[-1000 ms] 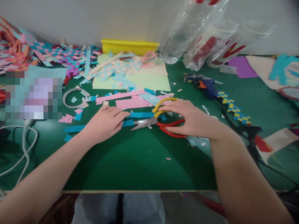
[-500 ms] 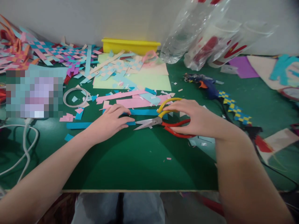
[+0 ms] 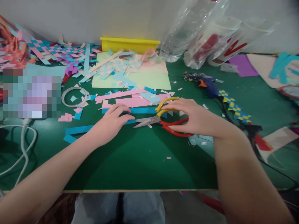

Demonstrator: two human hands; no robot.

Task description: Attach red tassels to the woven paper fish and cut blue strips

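My left hand pinches a blue paper strip between thumb and fingers. The strip's short right end pokes out past the fingertips, while its left part emerges behind the wrist. Close to that end are the partly spread blades of the scissors, which have one yellow and one red handle loop. My right hand holds them, fingers at the yellow loop and thumb at the red one. A second blue strip lies just behind the blades, with pink strips beyond it.
A tape roll and paper scraps lie left on the green table. Woven paper pieces pile up at the back left. At right are a glue gun and its cord. Plastic-wrapped cups stand behind.
The blue strip in my left hand has tilted, its right end rising slightly and its left part dropping. The fingertips have drawn closer together. The scissors' blades stay spread.
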